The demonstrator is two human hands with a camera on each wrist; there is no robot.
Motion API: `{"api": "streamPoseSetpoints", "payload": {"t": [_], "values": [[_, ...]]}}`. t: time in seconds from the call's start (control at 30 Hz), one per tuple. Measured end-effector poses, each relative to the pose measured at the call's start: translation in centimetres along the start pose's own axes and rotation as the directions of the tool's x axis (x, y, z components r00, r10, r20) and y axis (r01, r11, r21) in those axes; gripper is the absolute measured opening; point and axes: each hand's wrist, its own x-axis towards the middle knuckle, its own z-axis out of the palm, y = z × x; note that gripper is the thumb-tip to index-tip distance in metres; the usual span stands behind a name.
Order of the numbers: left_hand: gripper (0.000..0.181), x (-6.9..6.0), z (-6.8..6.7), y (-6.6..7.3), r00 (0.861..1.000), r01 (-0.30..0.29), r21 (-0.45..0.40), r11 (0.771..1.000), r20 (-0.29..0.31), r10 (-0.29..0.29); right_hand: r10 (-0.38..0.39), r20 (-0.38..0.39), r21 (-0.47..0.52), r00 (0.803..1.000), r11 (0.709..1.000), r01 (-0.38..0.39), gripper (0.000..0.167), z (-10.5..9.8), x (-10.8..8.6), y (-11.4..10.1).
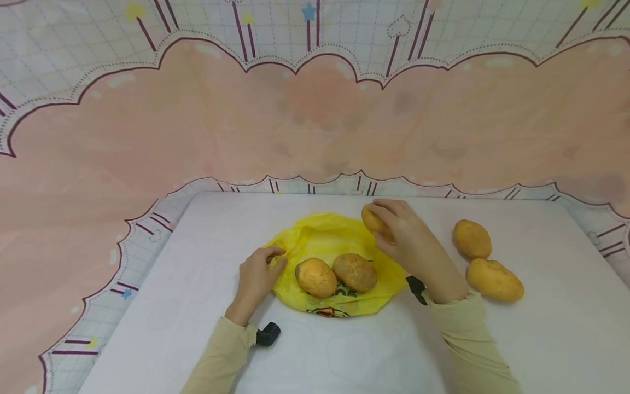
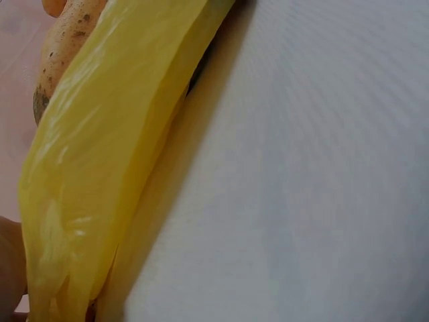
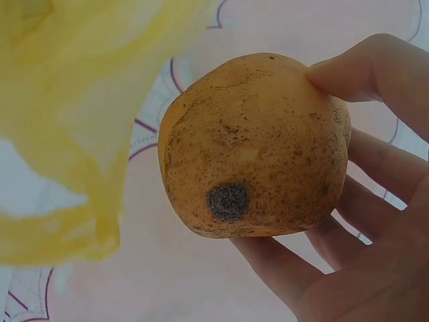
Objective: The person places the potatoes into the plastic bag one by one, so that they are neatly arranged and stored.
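Sleeves (image 1: 474, 342) nearest. Your left hand (image 1: 257, 273) pinches yellow bag (image 1: 293, 295), right hand (image 1: 404, 232) grips potato (image 3: 255, 147). Two potatoes (image 1: 316, 277) lie inside; two others (image 1: 495, 280) on tabletop (image 1: 344, 355) seem left.

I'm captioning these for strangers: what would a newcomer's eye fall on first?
Probably the crinkled yellow plastic bag on the white table, with two oval tan potatoes in or on it. Next, the rounded tan potato with a dark patch, held in the right hand near the bag's right edge.

left-wrist view: left hand (image 2: 11, 265) cropped | right-wrist view: bag (image 3: 74, 87) blurred
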Motion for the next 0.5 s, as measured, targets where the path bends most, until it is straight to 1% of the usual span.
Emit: {"api": "streamPoseSetpoints", "payload": {"t": [0.27, 0.5], "values": [[0.024, 0.0, -0.1, 0.1, 1.0, 0.013, 0.006, 1.0, -0.002, -0.013, -0.013, 0.015, 0.009, 1.0, 1.0, 0.013, 0.05, 1.0, 0.7, -0.9], [0.024, 0.1, 0.1, -0.1, 1.0, -0.001, 0.008, 1.0, -0.001, 0.001, -0.008, 0.042, 0.022, 0.999, 1.0, 0.007, 0.05, 1.7, 1.1, -1.3]]}}
